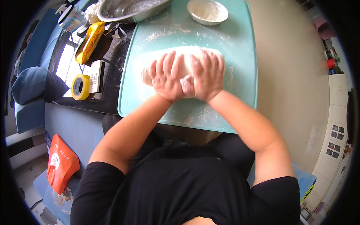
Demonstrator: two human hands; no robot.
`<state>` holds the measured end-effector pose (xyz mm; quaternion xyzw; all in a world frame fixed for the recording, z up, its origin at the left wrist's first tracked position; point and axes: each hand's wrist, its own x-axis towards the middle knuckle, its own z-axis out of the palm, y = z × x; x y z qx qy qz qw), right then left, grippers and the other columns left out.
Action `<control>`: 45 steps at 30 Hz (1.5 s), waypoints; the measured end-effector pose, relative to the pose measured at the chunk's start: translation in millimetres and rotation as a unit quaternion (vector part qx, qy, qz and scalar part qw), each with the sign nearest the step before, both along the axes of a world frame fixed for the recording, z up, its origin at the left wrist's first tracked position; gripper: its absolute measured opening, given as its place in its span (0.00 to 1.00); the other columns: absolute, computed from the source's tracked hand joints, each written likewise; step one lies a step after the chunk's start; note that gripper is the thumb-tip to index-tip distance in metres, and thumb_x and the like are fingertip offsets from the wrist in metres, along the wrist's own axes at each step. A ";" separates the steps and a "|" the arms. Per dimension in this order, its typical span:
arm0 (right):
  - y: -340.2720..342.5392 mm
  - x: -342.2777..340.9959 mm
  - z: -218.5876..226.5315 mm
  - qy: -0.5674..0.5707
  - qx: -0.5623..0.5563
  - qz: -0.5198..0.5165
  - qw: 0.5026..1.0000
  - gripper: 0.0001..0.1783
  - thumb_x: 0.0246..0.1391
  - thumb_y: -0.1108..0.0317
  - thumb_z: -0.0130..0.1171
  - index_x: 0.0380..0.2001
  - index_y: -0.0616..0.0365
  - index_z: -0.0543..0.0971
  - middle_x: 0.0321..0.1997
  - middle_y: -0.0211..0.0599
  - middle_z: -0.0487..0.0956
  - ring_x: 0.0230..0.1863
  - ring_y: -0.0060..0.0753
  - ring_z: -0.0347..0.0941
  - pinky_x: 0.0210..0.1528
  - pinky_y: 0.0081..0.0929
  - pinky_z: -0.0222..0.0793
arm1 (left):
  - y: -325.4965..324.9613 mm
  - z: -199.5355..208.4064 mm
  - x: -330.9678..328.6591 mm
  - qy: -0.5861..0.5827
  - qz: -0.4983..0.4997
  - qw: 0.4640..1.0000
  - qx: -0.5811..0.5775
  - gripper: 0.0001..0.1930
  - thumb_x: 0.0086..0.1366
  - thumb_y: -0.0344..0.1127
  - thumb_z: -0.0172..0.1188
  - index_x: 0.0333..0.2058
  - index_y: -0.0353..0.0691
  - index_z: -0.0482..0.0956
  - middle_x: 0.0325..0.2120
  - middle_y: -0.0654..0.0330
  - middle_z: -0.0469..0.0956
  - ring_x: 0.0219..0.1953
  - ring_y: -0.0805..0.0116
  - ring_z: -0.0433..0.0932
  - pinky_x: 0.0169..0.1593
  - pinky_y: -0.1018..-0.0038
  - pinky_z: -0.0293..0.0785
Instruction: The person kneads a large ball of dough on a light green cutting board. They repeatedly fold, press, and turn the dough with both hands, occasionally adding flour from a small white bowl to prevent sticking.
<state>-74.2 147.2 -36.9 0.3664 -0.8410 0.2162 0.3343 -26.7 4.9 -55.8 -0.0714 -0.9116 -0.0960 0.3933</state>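
A thick white roll of dough (187, 50) lies crosswise on a floured teal mat (172, 114). My left hand (167, 77) presses on the left part of the dough, palm down, with its fingers stretched out toward the far side. Beside it, my right hand (208, 75) lies flat on the right part, its fingers extended too. Between the two hands, near the thumbs, a small lump (187, 84) shows; whether it is dough or a thumb I cannot tell. Parts of the dough are hidden under both palms.
Beyond the dough stand a metal basin (137, 15) and a bowl of flour (207, 12). On the dark table to the left are a yellow tape roll (80, 87), a white calculator-like device (96, 77), a yellow packet (90, 42) and a clear jar (73, 19). An orange bag (62, 165) sits lower left.
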 end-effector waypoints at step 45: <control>-0.9 44.1 -1.2 -0.058 0.007 -0.013 0.998 0.34 0.43 0.45 0.52 0.52 0.49 0.67 0.58 0.51 0.63 0.59 0.58 0.57 0.60 0.63 0.45 | -24.4 28.5 30.3 -0.112 0.010 0.994 -0.007 0.28 0.57 0.54 0.45 0.52 0.45 0.71 0.51 0.57 0.71 0.56 0.56 0.66 0.61 0.57 0.48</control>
